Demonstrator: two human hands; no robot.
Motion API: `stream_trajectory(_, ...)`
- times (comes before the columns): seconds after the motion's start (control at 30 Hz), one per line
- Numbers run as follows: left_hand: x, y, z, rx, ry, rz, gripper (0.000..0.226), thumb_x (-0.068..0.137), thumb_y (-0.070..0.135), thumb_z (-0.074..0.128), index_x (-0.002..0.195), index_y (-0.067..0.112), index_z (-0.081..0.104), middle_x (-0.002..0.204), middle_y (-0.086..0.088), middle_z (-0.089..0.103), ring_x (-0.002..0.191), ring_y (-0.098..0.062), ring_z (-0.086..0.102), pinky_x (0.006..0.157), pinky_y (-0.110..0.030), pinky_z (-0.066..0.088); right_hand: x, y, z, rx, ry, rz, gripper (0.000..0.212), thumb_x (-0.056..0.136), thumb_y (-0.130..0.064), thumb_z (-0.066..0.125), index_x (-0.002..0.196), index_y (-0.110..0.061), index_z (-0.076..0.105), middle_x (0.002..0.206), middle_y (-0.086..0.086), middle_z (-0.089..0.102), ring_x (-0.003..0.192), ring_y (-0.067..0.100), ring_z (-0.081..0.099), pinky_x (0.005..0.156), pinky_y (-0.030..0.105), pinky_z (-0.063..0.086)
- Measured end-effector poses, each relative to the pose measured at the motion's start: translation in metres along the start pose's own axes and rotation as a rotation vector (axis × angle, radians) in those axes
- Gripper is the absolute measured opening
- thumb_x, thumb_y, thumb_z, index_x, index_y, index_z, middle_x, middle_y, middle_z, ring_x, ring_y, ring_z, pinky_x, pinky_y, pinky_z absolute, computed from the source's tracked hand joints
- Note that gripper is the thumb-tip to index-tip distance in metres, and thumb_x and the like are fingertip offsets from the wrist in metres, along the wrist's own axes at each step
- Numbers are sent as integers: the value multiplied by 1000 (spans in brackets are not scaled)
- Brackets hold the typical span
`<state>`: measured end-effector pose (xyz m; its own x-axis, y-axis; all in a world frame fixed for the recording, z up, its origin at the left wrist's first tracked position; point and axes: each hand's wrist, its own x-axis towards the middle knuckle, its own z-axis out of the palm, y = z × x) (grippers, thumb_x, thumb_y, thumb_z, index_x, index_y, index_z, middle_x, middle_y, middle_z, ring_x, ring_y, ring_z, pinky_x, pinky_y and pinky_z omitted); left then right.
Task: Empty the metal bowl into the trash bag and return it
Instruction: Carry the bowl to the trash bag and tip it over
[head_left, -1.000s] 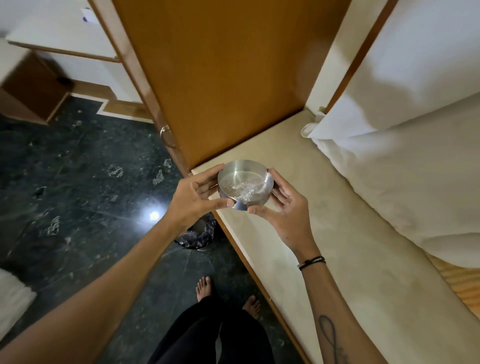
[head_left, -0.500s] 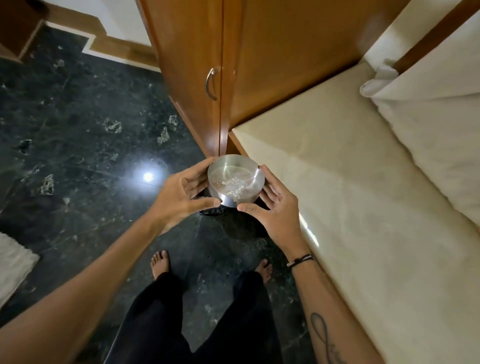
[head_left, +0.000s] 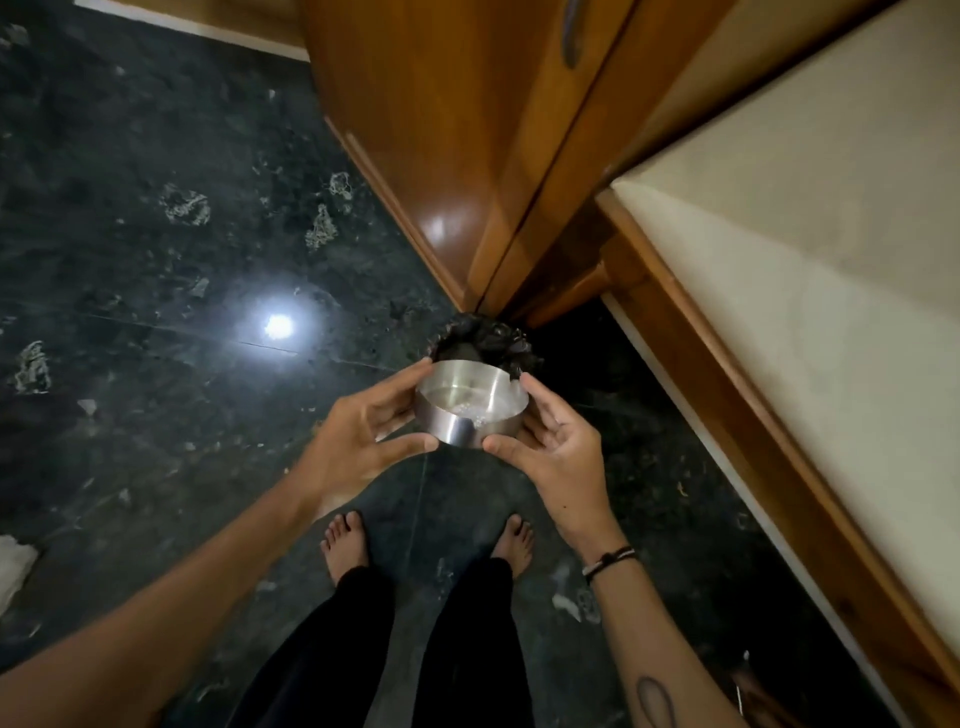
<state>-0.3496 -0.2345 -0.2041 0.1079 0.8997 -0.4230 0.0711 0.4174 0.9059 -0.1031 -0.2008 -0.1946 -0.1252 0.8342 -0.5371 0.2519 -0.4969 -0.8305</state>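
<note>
Floor (head_left: 156, 260) of dark stone runs beside a wooden cabinet (head_left: 441, 130). Black trash bag (head_left: 485, 340) sits at its corner. Left hand (head_left: 363, 431) and right hand (head_left: 558, 452) grasp the metal bowl (head_left: 467, 410) between them, above the bag, white bits inside.

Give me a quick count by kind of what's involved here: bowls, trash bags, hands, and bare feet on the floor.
Metal bowl: 1
Black trash bag: 1
Hands: 2, the left hand and the right hand, both holding the bowl
Bare feet: 2, one and the other
Total: 6
</note>
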Motion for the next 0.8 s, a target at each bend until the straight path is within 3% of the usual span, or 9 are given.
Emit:
stream_trajectory(0.2,61,-91,5,-67,19,-96,78,85,-5,83,156,11,54,154,6,60,137,-1,61,112,-21,52,69,70,12,41,14,55,97,69,-23,96,156,-16,56,136,-19,66,130,-4,67,111,24,56)
stream_trajectory(0.3,95,-132,16,-56,31,-127,72,86,-3,83,152,10,57,140,10,68,128,3,67,110,-21,54,106,105,11,57,38,98,85,79,-17,93,156,-15,56,139,-6,69,123,-3,71,104,22,59)
stream_trajectory(0.47,144,-172,25,-1,87,-130,46,98,16,76,143,10,68,128,-6,80,120,-18,76,109,-38,59,161,140,9,33,26,199,71,97,-21,81,160,-10,51,146,8,70,118,4,72,109,33,60)
stream_trajectory(0.53,160,-180,26,1,121,-147,41,101,29,73,140,15,71,125,-5,81,120,-19,77,109,-44,58,176,144,10,6,-10,221,71,100,-19,78,163,-8,46,138,6,74,111,4,73,98,27,63)
stream_trajectory(0.63,182,-189,28,-3,145,-221,20,103,36,69,116,29,82,106,5,86,103,-7,81,104,-43,62,194,154,13,-38,6,227,57,104,-13,72,157,-3,53,110,-7,74,99,10,73,80,22,66)
stream_trajectory(0.8,212,-194,31,44,245,-345,57,98,55,68,116,2,81,111,-18,83,100,-28,82,98,-52,64,223,163,15,-119,99,242,39,107,-17,69,142,0,66,101,3,76,65,3,71,66,22,66)
